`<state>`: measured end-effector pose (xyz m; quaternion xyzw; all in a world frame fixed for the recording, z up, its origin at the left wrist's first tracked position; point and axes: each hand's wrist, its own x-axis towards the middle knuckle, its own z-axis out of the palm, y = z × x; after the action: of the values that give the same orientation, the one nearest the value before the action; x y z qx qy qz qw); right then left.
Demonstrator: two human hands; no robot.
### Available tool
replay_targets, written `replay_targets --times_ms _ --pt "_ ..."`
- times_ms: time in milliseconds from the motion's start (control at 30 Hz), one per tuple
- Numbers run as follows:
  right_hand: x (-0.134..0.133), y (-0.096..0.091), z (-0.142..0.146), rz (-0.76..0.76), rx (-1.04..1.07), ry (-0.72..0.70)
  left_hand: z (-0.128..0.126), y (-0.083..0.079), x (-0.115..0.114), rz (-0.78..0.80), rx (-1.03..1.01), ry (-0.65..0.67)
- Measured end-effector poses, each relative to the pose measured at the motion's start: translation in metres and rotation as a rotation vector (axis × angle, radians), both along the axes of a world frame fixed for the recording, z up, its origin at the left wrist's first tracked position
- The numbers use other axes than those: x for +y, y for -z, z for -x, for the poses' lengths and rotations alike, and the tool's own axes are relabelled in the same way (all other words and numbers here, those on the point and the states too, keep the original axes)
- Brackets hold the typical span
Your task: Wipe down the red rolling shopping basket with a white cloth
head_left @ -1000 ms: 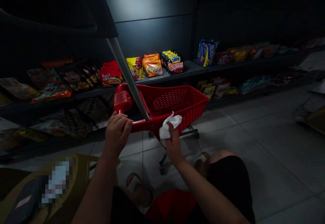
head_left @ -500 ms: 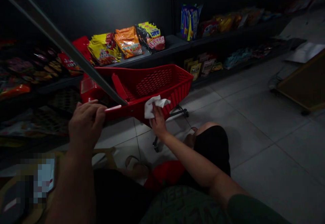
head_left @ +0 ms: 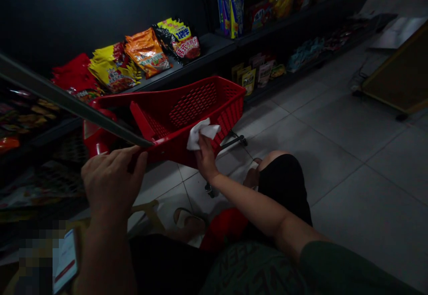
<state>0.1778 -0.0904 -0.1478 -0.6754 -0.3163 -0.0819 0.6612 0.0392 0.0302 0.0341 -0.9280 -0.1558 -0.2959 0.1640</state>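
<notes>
A red plastic shopping cart (head_left: 158,154) on small casters stands in front of me. My left hand (head_left: 113,172) is closed over its near rim, close to the foot of a long slanted grey pole (head_left: 76,103); the fingertips are hidden behind the rim. Pinched in my right hand (head_left: 206,157) is a crumpled white cloth (head_left: 197,137), pressed against the outside of the cart's near side wall. A divider flap (head_left: 142,121) stands inside the basket.
Behind the cart, a dark shelf (head_left: 214,45) carries orange snack bags (head_left: 147,52), yellow ones (head_left: 113,67) and blue packets (head_left: 230,10). A phone (head_left: 65,261) lies at lower left. Right, a wheeled wooden board (head_left: 397,76) stands on the tiled floor (head_left: 334,152).
My left hand has shifted along the rim, nearer the pole's foot. The cart sits further left and more slanted in view. My right hand keeps the cloth on the side wall.
</notes>
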Motion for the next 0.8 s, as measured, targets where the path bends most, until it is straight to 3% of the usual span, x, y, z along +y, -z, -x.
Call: replay_targets --times_ms 67,133,267,333,467,533,600,700,800 --pt "0.001 0.001 0.006 0.047 -0.076 -0.133 0.0 0.0 0.001 -0.027 -0.001 0.007" --pt "0.002 0.0 -0.001 0.049 -0.075 -0.16 0.001 0.0 0.0 -0.037 0.006 0.017" --pt "0.004 -0.004 -0.048 -0.082 0.165 0.175 0.003 -0.001 -0.002 -0.057 0.004 0.027" --pt "0.005 -0.004 -0.056 -0.13 0.204 0.26 0.004 -0.001 -0.001 -0.072 -0.005 0.029" --pt "0.004 0.006 -0.018 -0.062 0.014 -0.018 0.007 0.001 0.006 -0.079 -0.018 0.031" --pt "0.003 0.009 -0.009 -0.017 -0.006 -0.08 0.009 0.002 0.011 -0.066 -0.009 0.037" --pt "0.002 0.008 -0.025 -0.039 0.071 0.025 0.012 0.001 0.015 -0.053 -0.004 0.042" --pt "0.004 0.0 -0.072 -0.126 0.235 0.26 0.014 0.0 0.017 -0.063 0.005 0.045" --pt "0.009 0.0 -0.086 -0.176 0.303 0.321 0.014 0.0 0.019 -0.063 0.003 0.053"
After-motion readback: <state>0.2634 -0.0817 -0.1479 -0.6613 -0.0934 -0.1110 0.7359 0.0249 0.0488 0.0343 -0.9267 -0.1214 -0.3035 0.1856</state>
